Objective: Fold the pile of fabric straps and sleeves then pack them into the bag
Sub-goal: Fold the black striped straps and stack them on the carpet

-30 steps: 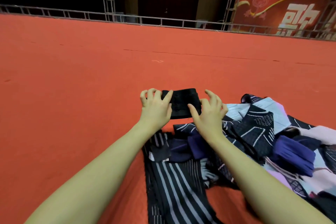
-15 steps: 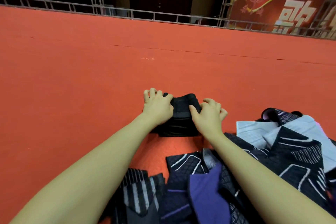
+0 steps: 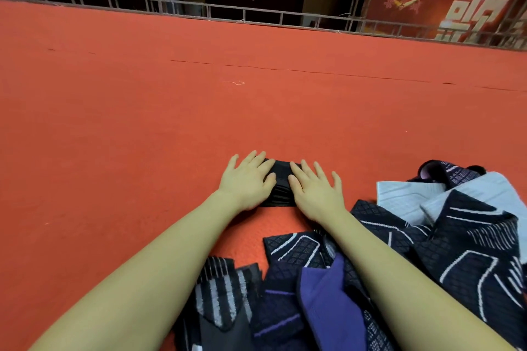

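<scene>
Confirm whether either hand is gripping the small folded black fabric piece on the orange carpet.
No: the left hand and right hand lie flat with straight fingers, pressing the small folded black fabric piece down.

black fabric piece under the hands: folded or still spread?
Folded. The black fabric piece lies as a compact layered rectangle on the red carpet, left hand and right hand pressing it flat.

A stage or event venue, by the look of it: a broad orange-red carpet [image 3: 142,122] covers the floor; metal truss railing [image 3: 256,16] edges its far side; a red banner [image 3: 445,0] (large white characters, a gold phoenix-like motif) hangs beyond.
</scene>
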Motion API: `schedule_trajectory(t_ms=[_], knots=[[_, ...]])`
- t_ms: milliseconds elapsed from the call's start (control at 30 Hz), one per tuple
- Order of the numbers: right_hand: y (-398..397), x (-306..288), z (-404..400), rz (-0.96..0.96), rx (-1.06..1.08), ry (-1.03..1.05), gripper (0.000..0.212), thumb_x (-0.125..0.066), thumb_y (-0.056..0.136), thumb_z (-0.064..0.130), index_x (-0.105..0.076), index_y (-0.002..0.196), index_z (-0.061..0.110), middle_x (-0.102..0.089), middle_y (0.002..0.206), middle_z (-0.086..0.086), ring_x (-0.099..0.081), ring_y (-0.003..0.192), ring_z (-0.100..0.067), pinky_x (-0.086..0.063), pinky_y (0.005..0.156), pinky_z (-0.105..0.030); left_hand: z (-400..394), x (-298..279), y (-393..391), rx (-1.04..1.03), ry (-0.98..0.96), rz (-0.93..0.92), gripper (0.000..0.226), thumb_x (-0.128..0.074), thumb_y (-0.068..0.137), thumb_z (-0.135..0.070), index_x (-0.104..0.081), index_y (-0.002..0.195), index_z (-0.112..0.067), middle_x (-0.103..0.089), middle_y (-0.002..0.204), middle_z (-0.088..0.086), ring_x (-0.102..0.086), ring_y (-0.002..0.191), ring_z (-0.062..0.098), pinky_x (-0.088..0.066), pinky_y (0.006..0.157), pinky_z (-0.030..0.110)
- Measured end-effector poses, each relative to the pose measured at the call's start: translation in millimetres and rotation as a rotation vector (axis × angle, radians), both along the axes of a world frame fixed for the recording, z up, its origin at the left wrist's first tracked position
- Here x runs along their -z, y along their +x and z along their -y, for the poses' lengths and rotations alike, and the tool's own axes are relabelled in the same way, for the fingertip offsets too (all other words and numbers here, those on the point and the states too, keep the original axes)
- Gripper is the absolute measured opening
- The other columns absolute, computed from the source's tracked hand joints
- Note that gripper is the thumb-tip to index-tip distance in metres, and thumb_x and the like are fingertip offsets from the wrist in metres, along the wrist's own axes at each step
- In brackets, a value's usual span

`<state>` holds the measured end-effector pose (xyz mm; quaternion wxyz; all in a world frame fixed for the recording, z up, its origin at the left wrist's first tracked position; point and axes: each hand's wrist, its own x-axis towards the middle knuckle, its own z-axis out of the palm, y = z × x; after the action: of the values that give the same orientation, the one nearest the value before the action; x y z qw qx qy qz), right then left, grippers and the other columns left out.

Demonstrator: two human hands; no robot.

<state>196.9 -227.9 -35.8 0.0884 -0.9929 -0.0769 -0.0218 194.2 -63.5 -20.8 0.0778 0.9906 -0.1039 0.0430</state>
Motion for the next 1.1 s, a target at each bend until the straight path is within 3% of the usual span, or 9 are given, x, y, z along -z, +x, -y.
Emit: schedule_trajectory(t_ms=[133, 200, 333, 533, 633, 767, 933, 1000, 1100], knots=[[-4, -16, 0, -0.060, 0.002, -0.022, 0.051, -0.014, 0.102, 0.048, -0.008, 0.152, 0.038, -0.003, 0.161, 0.007, 0.001, 0.147, -0.019, 0.003, 0.115, -0.047, 0, -16, -8, 0.008, 0.057, -0.016, 0.053, -0.021, 0.102, -0.043, -0.015, 0.152, -0.026, -0.007, 0.161, -0.003, -0.002, 0.147, 0.014, 0.004, 0.117, 0.041], [-13, -28, 0, 0.004, 0.011, 0.024, 0.052, -0.019, 0.102, 0.045, -0.009, 0.152, 0.035, -0.004, 0.161, 0.004, -0.003, 0.147, -0.020, -0.003, 0.114, -0.046, -2, -26, -20, 0.012, 0.041, 0.039, 0.054, -0.022, 0.102, -0.043, -0.013, 0.153, -0.025, -0.006, 0.161, -0.002, -0.003, 0.147, 0.014, 0.003, 0.117, 0.040], [-47, -47, -1, 0.222, 0.011, 0.115, 0.047, -0.034, 0.101, 0.035, -0.031, 0.147, 0.027, -0.025, 0.156, 0.004, -0.021, 0.142, -0.018, -0.014, 0.109, -0.039, -6, -45, -62, 0.025, 0.017, 0.110, 0.053, -0.027, 0.102, -0.039, -0.017, 0.152, -0.023, -0.009, 0.160, -0.002, -0.006, 0.147, 0.015, 0.000, 0.117, 0.039], [-126, -50, -7, 0.263, -0.152, 0.286, 0.032, -0.044, 0.098, 0.033, -0.057, 0.127, 0.029, -0.049, 0.136, 0.014, -0.037, 0.127, -0.011, -0.014, 0.086, -0.026, -15, -56, -145, 0.000, 0.005, 0.119, 0.049, -0.032, 0.101, -0.039, -0.029, 0.148, -0.024, -0.017, 0.159, -0.005, -0.011, 0.145, 0.013, -0.006, 0.113, 0.039], [-168, -49, -7, 0.235, -0.252, 0.310, 0.033, -0.039, 0.096, 0.041, -0.063, 0.117, 0.032, -0.055, 0.126, 0.019, -0.041, 0.120, -0.007, -0.013, 0.084, -0.026, -20, -51, -189, 0.013, -0.004, 0.058, 0.046, -0.032, 0.101, -0.039, -0.035, 0.145, -0.025, -0.022, 0.157, -0.007, -0.012, 0.145, 0.012, -0.006, 0.112, 0.039], [-218, -51, -3, 0.129, -0.288, 0.360, 0.022, -0.048, 0.097, 0.038, -0.065, 0.109, 0.032, -0.061, 0.115, 0.018, -0.046, 0.113, -0.004, -0.014, 0.086, -0.029, -23, -39, -240, 0.019, -0.014, 0.004, 0.043, -0.033, 0.102, -0.039, -0.040, 0.142, -0.025, -0.026, 0.155, -0.007, -0.016, 0.143, 0.012, -0.009, 0.112, 0.040], [-261, -47, -4, 0.005, -0.317, 0.254, 0.027, -0.046, 0.094, 0.050, -0.067, 0.106, 0.037, -0.064, 0.104, 0.019, -0.047, 0.104, -0.001, -0.014, 0.081, -0.032, -24, -15, -277, 0.016, 0.032, -0.132, 0.050, -0.037, 0.098, -0.050, -0.041, 0.141, -0.024, -0.027, 0.155, -0.005, -0.021, 0.141, 0.015, -0.013, 0.110, 0.045], [-271, -49, -4, -0.002, -0.286, 0.330, 0.028, -0.044, 0.095, 0.052, -0.068, 0.098, 0.038, -0.063, 0.094, 0.020, -0.047, 0.100, 0.000, -0.016, 0.085, -0.033, -23, -5, -281, -0.013, 0.025, -0.133, 0.054, -0.038, 0.097, -0.053, -0.036, 0.144, -0.027, -0.022, 0.157, -0.006, -0.019, 0.143, 0.014, -0.013, 0.111, 0.046], [-285, -51, 1, 0.024, -0.254, 0.384, 0.031, -0.043, 0.092, 0.058, -0.065, 0.084, 0.038, -0.062, 0.087, 0.016, -0.047, 0.102, -0.003, -0.016, 0.086, -0.033, -21, 1, -279, -0.061, 0.011, -0.052, 0.046, -0.040, 0.097, -0.051, -0.045, 0.137, -0.029, -0.037, 0.149, -0.008, -0.030, 0.137, 0.013, -0.016, 0.106, 0.044]])
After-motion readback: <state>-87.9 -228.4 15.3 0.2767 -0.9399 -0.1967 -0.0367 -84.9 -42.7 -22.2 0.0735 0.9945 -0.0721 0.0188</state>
